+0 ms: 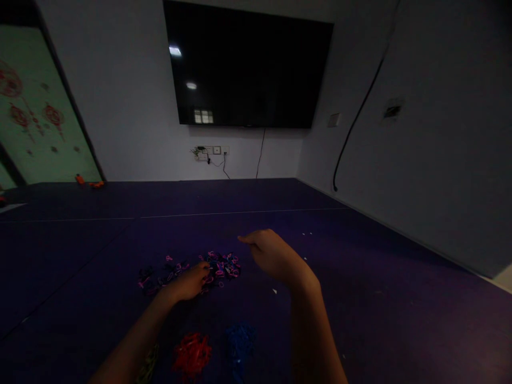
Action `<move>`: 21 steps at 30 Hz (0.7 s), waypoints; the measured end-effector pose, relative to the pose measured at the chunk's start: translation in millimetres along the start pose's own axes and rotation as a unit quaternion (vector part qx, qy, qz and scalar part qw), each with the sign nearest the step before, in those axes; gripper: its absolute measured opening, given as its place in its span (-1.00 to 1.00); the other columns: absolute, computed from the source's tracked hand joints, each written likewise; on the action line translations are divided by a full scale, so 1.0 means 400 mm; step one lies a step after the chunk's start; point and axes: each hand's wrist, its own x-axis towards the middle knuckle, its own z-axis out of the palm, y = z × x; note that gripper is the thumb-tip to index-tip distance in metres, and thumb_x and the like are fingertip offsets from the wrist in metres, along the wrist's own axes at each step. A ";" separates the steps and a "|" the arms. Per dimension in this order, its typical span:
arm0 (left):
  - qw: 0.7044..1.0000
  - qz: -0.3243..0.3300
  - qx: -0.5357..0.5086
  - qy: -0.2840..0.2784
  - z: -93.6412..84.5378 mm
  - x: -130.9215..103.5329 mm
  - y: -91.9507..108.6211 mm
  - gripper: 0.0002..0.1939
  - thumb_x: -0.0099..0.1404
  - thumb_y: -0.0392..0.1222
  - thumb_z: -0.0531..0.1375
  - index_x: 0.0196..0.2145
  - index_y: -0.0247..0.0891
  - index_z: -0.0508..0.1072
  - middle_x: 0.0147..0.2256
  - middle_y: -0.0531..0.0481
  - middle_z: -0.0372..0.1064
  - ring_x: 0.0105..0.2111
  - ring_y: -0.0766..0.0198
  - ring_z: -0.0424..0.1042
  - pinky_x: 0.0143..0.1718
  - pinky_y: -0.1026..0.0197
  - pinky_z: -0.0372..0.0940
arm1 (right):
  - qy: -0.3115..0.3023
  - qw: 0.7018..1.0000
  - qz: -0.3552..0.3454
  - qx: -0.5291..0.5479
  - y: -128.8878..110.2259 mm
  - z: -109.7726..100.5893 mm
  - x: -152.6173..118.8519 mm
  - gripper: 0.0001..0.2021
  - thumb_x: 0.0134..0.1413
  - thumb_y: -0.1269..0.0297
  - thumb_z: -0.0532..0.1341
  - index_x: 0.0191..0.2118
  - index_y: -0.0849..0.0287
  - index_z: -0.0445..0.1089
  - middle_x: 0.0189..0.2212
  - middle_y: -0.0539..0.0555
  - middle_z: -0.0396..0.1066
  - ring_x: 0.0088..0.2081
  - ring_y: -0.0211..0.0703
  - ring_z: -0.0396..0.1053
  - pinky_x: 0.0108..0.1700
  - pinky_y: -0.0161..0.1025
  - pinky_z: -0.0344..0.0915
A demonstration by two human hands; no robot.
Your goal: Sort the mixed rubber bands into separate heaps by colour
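My left hand (192, 281) reaches into a loose, spread-out pile of small loops (222, 265), pink, dark and bluish, that look like little rubber bands or hair ties. Its fingers are curled down at the loops, and what they pinch, if anything, is too small to see. My right hand (270, 253) hovers just right of this pile, one finger pointing left and the others folded under it. Anything between those fingers is hidden. Nearer to me lie a red heap (192, 353) and a blue heap (240, 344) of similar small pieces.
A yellowish-green heap (148, 365) lies partly behind my left forearm. White scraps (274, 291) dot the dark purple surface (380, 298). Orange objects (96, 184) sit at the far left. A television (252, 64) hangs on the wall above sockets and cables.
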 end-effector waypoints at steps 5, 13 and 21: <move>1.000 -0.003 -0.029 0.000 -0.006 -0.002 -0.018 -0.66 0.12 -0.45 -0.02 -0.23 -0.28 0.45 0.08 -0.11 0.24 0.04 0.17 0.26 0.10 0.18 0.09 | -0.004 1.000 0.018 0.002 0.000 0.002 -0.002 -0.54 -0.05 0.59 -0.03 -0.04 0.31 0.43 -0.07 0.21 0.42 -0.02 -0.03 0.38 0.03 -0.14 0.29; 0.998 -0.018 -0.051 0.018 -0.006 -0.005 -0.034 -0.59 0.14 -0.43 -0.03 -0.09 -0.25 0.39 0.06 -0.09 0.29 0.06 0.22 0.25 0.10 0.23 0.07 | -0.003 1.000 0.015 0.004 0.003 0.004 -0.002 -0.52 -0.07 0.61 -0.04 -0.04 0.31 0.42 -0.06 0.20 0.42 -0.01 -0.05 0.37 0.03 -0.14 0.29; 0.998 -0.033 -0.037 0.036 -0.007 0.001 -0.034 -0.63 0.10 -0.46 -0.02 -0.18 -0.28 0.44 0.02 -0.12 0.32 0.00 0.20 0.30 0.06 0.21 0.11 | -0.002 1.000 0.013 0.004 0.003 0.004 -0.002 -0.53 -0.07 0.60 -0.03 -0.05 0.25 0.44 -0.07 0.16 0.43 -0.02 -0.06 0.38 0.03 -0.14 0.30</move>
